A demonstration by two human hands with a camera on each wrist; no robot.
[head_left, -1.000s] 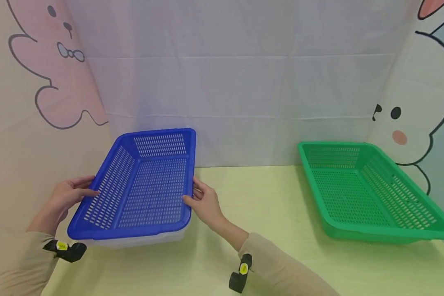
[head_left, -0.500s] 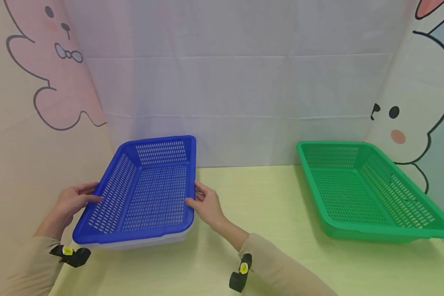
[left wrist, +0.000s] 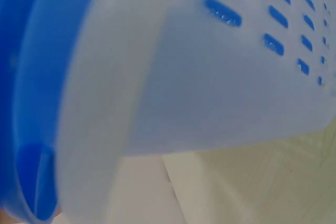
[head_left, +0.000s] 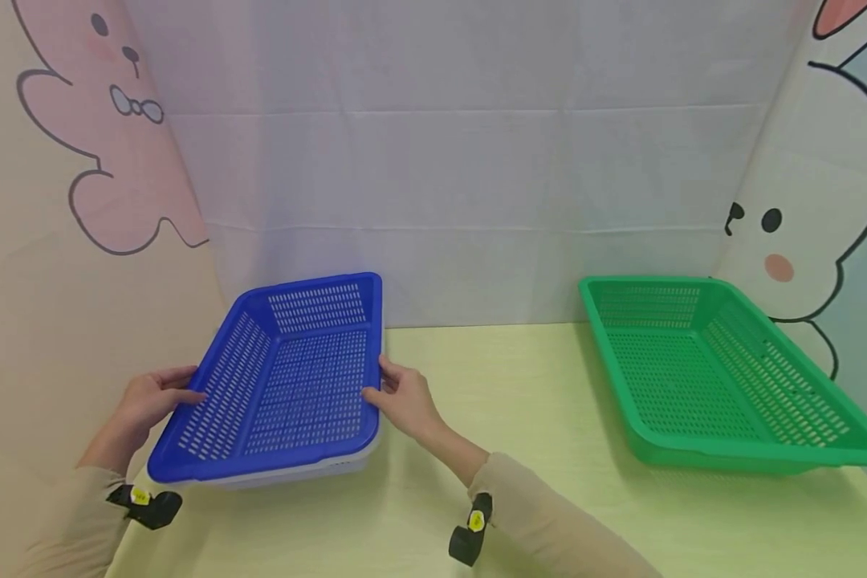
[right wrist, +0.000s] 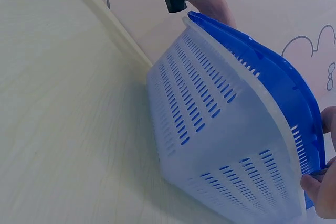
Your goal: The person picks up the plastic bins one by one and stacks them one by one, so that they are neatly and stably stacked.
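Far L of the blue basket: pink figure point(head_left: 137, 177) on the wall, up & behind. L hand point(head_left: 157, 396) grips the blue basket's left rim, thumb over the top, the other fingers tucked outside, i.e. clamped on it; blk wrist camera point(head_left: 160, 510) just beside the near left corner.

Blue basket point(head_left: 274, 460) sits inside the white basket point(right wrist: 247, 129), whose wall shows under the blue near edge. R wrist view: rims not flush, gap betw. them. Can't tell if the white base is flat on the table.

Vs. approx. a sec ago, blue rim is lower in the head view, esp. the far edge; L hand came down & inward w/ it, R hand hardly moved. My read: blue prob. sits a bit deeper in the white now, fit not quite finished.

R hand point(head_left: 408, 399) pinches the blue basket's right rim, thumb on top, fingers clamped too. Table point(head_left: 477, 377) runs on past the blue basket's right side. Green basket point(head_left: 737, 451) stands there, well R of the blue, same spot, no hand on it. Rabbit point(head_left: 809, 241) on the wall, furthest R of the blue.
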